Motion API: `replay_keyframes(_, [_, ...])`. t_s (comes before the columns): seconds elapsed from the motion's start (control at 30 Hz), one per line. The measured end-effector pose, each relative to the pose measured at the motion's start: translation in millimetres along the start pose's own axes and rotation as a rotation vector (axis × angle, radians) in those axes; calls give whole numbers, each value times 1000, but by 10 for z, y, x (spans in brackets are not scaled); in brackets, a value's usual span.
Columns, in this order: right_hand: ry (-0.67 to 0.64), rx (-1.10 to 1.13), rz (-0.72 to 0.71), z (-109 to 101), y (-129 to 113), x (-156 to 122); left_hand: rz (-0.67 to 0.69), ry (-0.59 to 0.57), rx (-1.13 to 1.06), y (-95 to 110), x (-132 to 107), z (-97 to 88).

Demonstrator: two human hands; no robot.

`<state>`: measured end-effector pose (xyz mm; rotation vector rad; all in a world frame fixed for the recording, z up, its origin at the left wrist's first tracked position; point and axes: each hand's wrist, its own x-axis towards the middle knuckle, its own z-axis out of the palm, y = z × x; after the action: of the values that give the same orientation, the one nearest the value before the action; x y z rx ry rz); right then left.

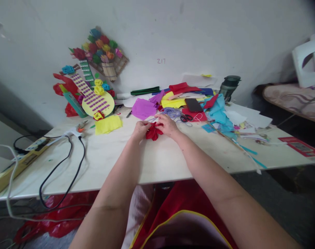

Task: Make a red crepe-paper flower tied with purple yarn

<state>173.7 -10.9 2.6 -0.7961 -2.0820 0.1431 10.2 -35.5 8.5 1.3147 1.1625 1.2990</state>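
A small red folded piece of paper or felt [153,132] rests on the white table [162,159], gathered like a flower. My left hand [140,130] pinches its left side with closed fingers. My right hand [168,125] grips its right side, fingers curled over it. Just behind the hands lie a purple sheet [143,108], a coil of lilac string [172,112] and black scissors [186,118].
Coloured sheets are heaped at the back, with a black phone [193,104] and a dark bottle [228,87]. A yellow sheet [108,124], a paper guitar [93,98] and a flower basket [105,52] stand left. A power strip [22,160] and black cables [66,162] occupy the left end.
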Motion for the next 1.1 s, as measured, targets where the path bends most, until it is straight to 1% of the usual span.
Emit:
replay_keyframes(0.1, [8, -15, 8, 2, 17, -4, 21, 16, 24, -12, 2, 21])
replay_keyframes(0.23, [18, -52, -37, -1, -11, -2, 43, 38, 19, -69, 27, 40])
replay_keyframes(0.3, [16, -53, -66, -1, -28, -2, 11, 42, -17, -91, 37, 39])
replay_keyframes(0.47, [22, -48, -154, -16, -60, 0, -89, 3, -164, -82, 25, 22])
replay_keyframes(0.57, [-1, -82, -218, -52, -116, 8, -115, -6, -224, -66, 8, 25])
replay_keyframes(0.67, [-51, -165, -283, -94, -205, 16, -121, -24, -275, -65, 1, 25])
replay_keyframes(0.73, [-74, -211, -298, -110, -250, 19, -111, -23, -273, -58, -1, 16])
replay_keyframes(0.8, [-69, -224, -271, -112, -259, 22, -87, -16, -237, -40, -4, 5])
replay_keyframes(0.93, [-34, -195, -145, -91, -175, 25, -37, -12, -140, 5, -10, 2])
replay_keyframes(1.1, [-2, -171, -58, -54, -65, 8, 10, 21, -49, -23, 8, 32])
